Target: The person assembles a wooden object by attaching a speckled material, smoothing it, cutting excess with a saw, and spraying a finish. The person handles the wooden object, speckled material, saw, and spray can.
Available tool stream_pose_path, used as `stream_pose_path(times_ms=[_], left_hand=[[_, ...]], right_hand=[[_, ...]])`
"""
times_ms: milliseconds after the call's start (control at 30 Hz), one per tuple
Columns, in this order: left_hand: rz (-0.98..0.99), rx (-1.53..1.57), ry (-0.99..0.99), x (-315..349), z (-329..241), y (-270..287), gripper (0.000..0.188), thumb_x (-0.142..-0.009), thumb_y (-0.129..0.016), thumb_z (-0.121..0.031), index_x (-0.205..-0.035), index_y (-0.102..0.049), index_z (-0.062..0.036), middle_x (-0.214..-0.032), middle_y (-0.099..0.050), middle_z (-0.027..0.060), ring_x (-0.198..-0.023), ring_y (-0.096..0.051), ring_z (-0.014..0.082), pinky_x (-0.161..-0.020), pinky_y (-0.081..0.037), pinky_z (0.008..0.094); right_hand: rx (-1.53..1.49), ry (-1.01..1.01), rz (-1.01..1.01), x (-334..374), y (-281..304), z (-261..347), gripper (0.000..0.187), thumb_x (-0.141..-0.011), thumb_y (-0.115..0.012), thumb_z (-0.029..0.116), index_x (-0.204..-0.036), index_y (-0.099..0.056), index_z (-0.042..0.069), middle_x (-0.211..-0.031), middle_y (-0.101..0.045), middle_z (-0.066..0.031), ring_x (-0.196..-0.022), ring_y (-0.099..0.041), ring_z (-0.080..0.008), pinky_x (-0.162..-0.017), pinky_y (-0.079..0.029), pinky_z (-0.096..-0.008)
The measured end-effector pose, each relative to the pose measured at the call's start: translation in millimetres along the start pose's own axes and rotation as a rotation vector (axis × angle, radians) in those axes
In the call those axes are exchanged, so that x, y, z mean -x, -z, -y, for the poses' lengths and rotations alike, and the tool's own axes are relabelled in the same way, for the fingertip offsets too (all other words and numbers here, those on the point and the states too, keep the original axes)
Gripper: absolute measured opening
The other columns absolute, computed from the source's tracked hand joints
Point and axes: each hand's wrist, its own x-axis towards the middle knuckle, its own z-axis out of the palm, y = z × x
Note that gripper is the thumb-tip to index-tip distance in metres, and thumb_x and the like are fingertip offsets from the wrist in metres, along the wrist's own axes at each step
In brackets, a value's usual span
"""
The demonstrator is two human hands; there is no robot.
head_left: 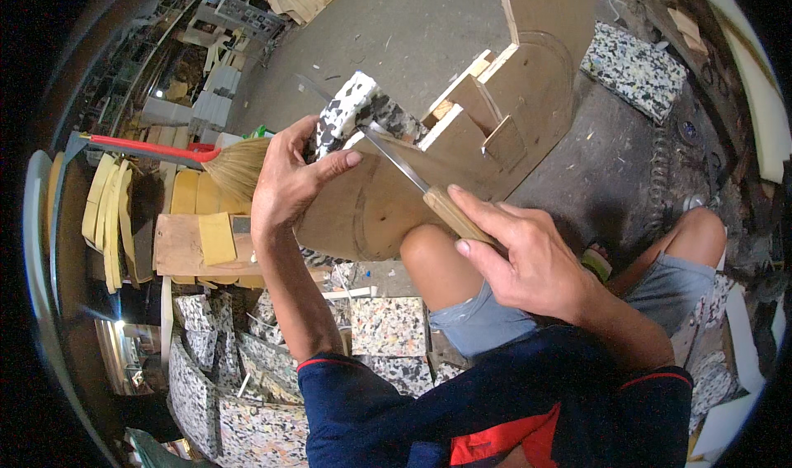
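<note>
My left hand point(290, 175) is closed round a block of black-and-white speckled foam point(351, 109), its thumb on the near side. In my right hand point(528, 258) is a knife point(400, 161) with a long thin blade, gripped by its wooden handle. The blade crosses the foam block and its tip shows past the far left side; whether it is in a cut or behind the block I cannot tell. Beneath both hands lies a curved plywood frame point(536, 97) with slots and upright pieces, its near end by my knee. The foam sits at the frame's edge.
A red-handled broom point(239, 167) lies at the left beside yellow foam pieces point(107, 212). Speckled foam offcuts point(388, 328) are piled at the near left. Another speckled foam slab point(634, 68) rests on the floor at the far right, near a coiled hose point(660, 167).
</note>
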Motion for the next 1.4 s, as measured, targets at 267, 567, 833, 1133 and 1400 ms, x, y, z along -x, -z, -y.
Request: stream_pose_path(times_ms=[267,567,833,1133,1400], left_hand=[[-0.054,0.067,-0.043,-4,0,-8,0.042,-0.079,-0.088,-0.026,-0.101,-0.069,0.0041,-0.08,-0.064,-0.0017,-0.074,-0.051,0.0064,-0.066,-0.043,0.0251],[-0.022,0.029,0.008,-5,2,-5,0.036,-0.08,-0.088,-0.025,-0.092,-0.066,0.0009,-0.076,-0.055,-0.0065,-0.072,-0.045,0.0034,-0.063,-0.036,0.0223],[-0.031,0.109,0.014,-3,-2,-9,0.034,-0.081,-0.087,-0.019,-0.099,-0.066,0.0019,-0.085,-0.062,-0.0049,-0.076,-0.05,0.0033,-0.067,-0.04,0.0211],[-0.042,0.21,0.042,-2,-1,-11,0.036,-0.081,-0.086,-0.013,-0.108,-0.068,0.004,-0.09,-0.067,-0.0023,-0.08,-0.056,0.0052,-0.074,-0.046,0.0215],[-0.032,0.11,0.048,-4,-3,-8,0.041,-0.08,-0.087,-0.017,-0.109,-0.068,0.0035,-0.089,-0.067,-0.0017,-0.079,-0.056,0.0054,-0.072,-0.045,0.022]], right_hand=[[-0.054,-0.086,0.033,45,2,-10,0.056,-0.091,-0.067,0.012,-0.142,-0.051,-0.004,-0.096,-0.066,-0.029,-0.086,-0.066,-0.046,-0.078,-0.053,-0.0484],[-0.051,0.041,-0.061,12,-13,-31,0.055,-0.091,-0.067,0.012,-0.14,-0.051,-0.006,-0.096,-0.066,-0.0288,-0.086,-0.067,-0.0452,-0.077,-0.053,-0.0474],[-0.099,-0.043,0.024,31,0,-34,0.053,-0.09,-0.067,0.009,-0.139,-0.053,-0.007,-0.107,-0.067,-0.0305,-0.097,-0.068,-0.0443,-0.085,-0.054,-0.0439],[-0.042,-0.106,0.046,30,-1,-41,0.051,-0.091,-0.065,0.013,-0.137,-0.054,-0.008,-0.103,-0.067,-0.0322,-0.092,-0.068,-0.0456,-0.082,-0.054,-0.0463],[-0.092,-0.083,0.061,8,2,-47,0.052,-0.089,-0.068,0.009,-0.137,-0.055,-0.006,-0.121,-0.065,-0.0308,-0.11,-0.067,-0.0419,-0.092,-0.054,-0.0411]])
